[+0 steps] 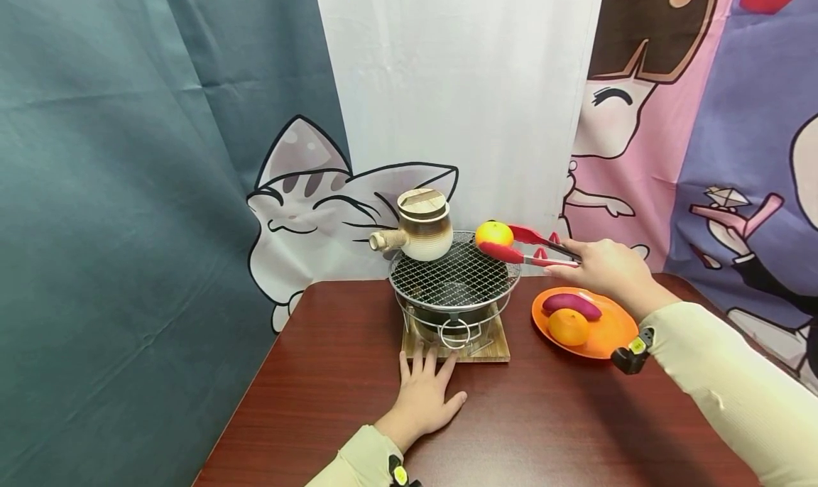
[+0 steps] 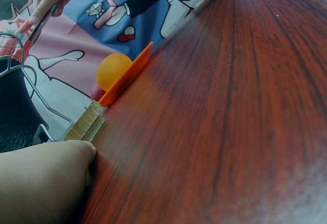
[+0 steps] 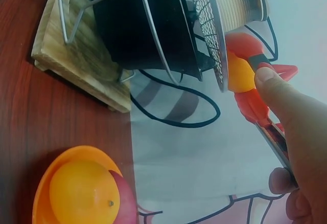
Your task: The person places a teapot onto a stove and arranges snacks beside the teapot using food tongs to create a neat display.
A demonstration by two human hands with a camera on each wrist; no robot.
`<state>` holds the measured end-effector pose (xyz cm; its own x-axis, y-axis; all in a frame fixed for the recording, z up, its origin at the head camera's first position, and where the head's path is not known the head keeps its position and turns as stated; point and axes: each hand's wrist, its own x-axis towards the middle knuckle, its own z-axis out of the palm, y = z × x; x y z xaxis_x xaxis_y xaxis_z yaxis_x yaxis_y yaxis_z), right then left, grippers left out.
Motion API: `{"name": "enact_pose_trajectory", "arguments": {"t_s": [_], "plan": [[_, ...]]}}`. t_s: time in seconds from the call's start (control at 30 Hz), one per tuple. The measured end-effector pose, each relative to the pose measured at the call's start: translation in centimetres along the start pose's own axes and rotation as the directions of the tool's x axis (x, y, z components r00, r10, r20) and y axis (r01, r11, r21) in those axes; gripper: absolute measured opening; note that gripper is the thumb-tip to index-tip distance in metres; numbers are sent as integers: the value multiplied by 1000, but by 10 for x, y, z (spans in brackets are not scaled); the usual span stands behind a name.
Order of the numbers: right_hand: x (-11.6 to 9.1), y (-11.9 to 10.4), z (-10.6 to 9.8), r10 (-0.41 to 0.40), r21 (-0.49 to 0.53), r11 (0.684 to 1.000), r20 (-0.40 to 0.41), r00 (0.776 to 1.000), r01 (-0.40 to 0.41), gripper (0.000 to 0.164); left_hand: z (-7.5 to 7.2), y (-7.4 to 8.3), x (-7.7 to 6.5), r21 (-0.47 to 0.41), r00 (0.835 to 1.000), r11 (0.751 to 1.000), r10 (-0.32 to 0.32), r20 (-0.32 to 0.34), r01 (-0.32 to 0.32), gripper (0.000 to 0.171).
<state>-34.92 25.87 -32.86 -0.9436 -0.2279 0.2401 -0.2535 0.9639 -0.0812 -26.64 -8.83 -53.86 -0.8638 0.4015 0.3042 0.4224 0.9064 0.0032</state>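
A person's right hand [image 1: 610, 270] is gripping red-tipped metal tongs [image 1: 500, 252], which are pinching a round yellow-orange citrus fruit [image 1: 494, 233]. The fruit is sitting at the tongs' far end, to the left of the right hand, the nearer of the two; the tongs' long axis is running sideways, nearly level. The fruit is showing at the right rim of a round wire-mesh grill [image 1: 455, 281]; I cannot tell whether they are touching. A brown-and-cream lidded ceramic pot [image 1: 429, 235] is standing on the grill's left part. The left hand [image 1: 423, 400] is holding nothing, its fingers spreading at the front edge of a square wooden board [image 1: 492, 353] beneath the grill. On the dark red wooden tabletop [image 1: 319, 402], to the right, an orange oval plate [image 1: 613, 334] is carrying a second orange fruit [image 1: 569, 328] and a long purple root vegetable [image 1: 571, 304].
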Motion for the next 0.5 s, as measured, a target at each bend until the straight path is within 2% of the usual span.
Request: {"name": "enact_pose_trajectory", "arguments": {"t_s": [0.5], "plan": [[8, -17, 2, -41, 3, 999, -22, 999, 41, 102, 3, 0, 1, 0, 1000, 1000, -4, 6, 4, 74]]}}
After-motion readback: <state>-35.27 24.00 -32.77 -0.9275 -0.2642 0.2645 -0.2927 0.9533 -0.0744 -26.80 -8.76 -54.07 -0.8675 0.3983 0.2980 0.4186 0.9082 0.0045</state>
